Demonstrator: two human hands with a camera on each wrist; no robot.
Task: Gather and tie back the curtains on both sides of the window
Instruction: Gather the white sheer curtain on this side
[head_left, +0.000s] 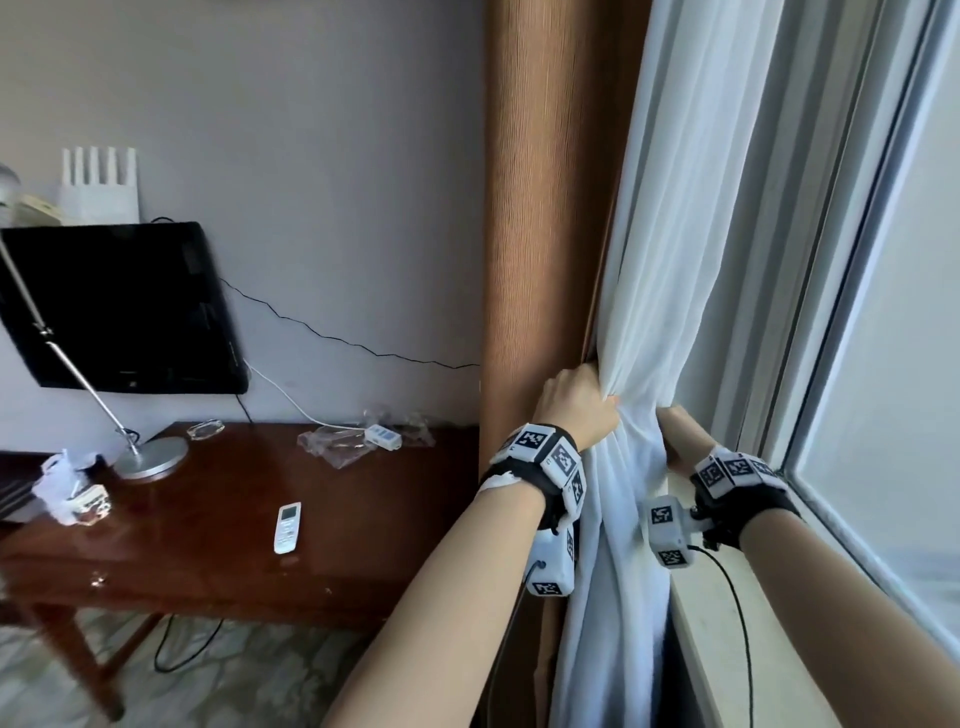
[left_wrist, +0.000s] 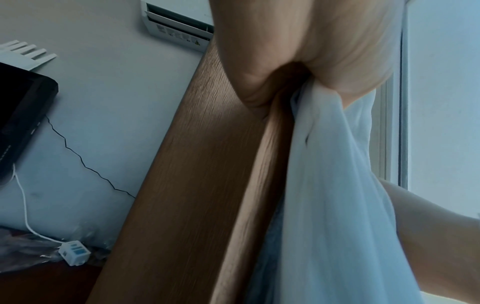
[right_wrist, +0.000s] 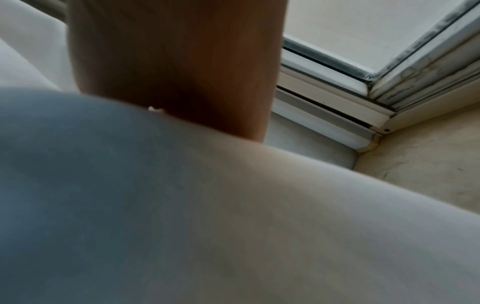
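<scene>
left hand: fist closed around the bunched white sheer curtain, beside the brown curtain.
right hand: reached behind the sheer; fingers hidden, grip could not be told.
sheer curtain: gathered between both hands, next to the window frame.
tabletop: carried 1 remote, lamp base.

**A pale-walled room with a wooden worktop beside a bright window**

A plain pale grey wall carries a black flat screen with a thin black cable trailing rightward. Below stands a glossy dark reddish wooden worktop; a silver desk lamp sits near its back-left edge, a white remote control toward the front edge. Daylight enters through the white-framed window. The floor is mottled.
</scene>
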